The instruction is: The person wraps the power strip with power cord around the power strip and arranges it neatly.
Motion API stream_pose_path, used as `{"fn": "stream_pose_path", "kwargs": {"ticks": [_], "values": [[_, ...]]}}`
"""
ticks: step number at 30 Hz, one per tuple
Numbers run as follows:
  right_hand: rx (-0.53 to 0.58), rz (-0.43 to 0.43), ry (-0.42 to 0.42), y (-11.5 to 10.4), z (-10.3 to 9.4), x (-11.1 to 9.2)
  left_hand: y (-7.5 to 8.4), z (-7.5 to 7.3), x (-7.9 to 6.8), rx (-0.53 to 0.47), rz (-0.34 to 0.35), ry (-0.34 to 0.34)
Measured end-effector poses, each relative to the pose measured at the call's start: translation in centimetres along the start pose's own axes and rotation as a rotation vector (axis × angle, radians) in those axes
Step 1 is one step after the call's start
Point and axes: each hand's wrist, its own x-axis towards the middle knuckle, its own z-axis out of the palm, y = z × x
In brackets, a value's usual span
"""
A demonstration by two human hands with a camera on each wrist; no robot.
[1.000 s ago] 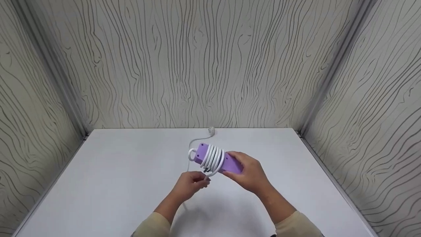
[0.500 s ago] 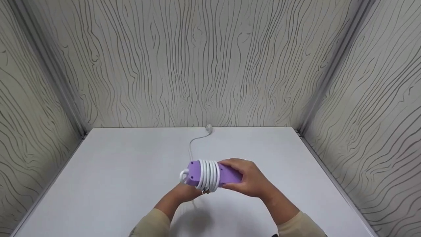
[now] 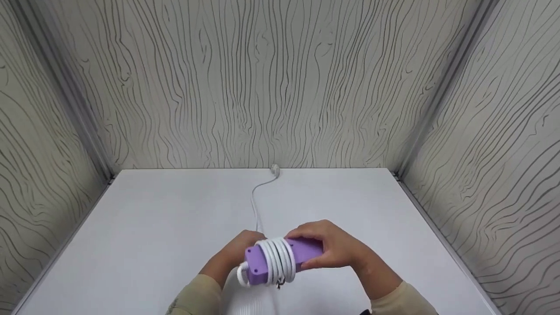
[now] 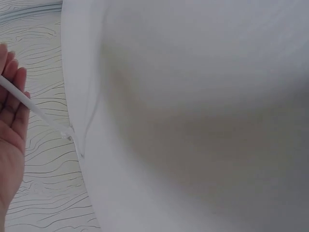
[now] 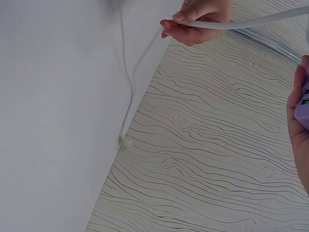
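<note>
A purple power strip [image 3: 306, 250] with white cord [image 3: 276, 262] wound in several turns round it is held up over the table by my right hand [image 3: 343, 247], thumb and fingers gripping its right end. A small dark shiny piece [image 3: 280, 283] hangs at the lower edge of the turns. Behind the strip, partly hidden by it, is my left hand [image 3: 240, 250]. In the right wrist view the left hand [image 5: 206, 18] pinches the free cord [image 5: 256, 20] between thumb and fingers. From there the cord runs on to the plug [image 3: 274, 170] at the table's far edge.
The white table [image 3: 175, 210] stands against a back wall [image 3: 271, 87] with a wood-line pattern. Similar side walls [image 3: 494, 153] rise at left and right, with grey metal strips [image 3: 424, 118] in the corners.
The power strip has come down towards my body and turned slightly. My left hand has passed from its near side underneath to its far side with the cord. The plug has shifted slightly left.
</note>
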Motion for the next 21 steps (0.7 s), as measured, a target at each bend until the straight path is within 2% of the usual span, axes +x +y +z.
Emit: {"fn": "stream_pose_path", "kwargs": {"ticks": [2,4,6,9,12,15,21], "values": [[0.022,0.003,-0.070,0.3,0.2,-0.3,-0.1,-0.2,0.3,0.160,0.084,-0.037],[0.035,0.019,-0.147,0.8,0.5,-0.6,-0.2,-0.4,0.5,0.271,0.154,-0.057],[0.036,0.036,-0.224,1.4,0.7,-0.9,-0.3,-0.7,0.6,0.360,0.181,-0.055],[0.062,0.095,-0.317,1.7,0.9,-1.3,-0.4,-1.1,0.7,0.427,0.179,-0.004],[0.094,0.169,-0.368,1.7,0.8,-1.5,-0.4,-1.8,0.6,0.422,0.110,0.067],[0.114,0.222,-0.384,1.8,0.8,-1.7,-0.2,-2.5,0.6,0.361,0.017,0.115],[0.128,0.284,-0.391,2.6,1.0,-2.4,0.7,-3.3,0.8,0.220,-0.118,0.139]]}}
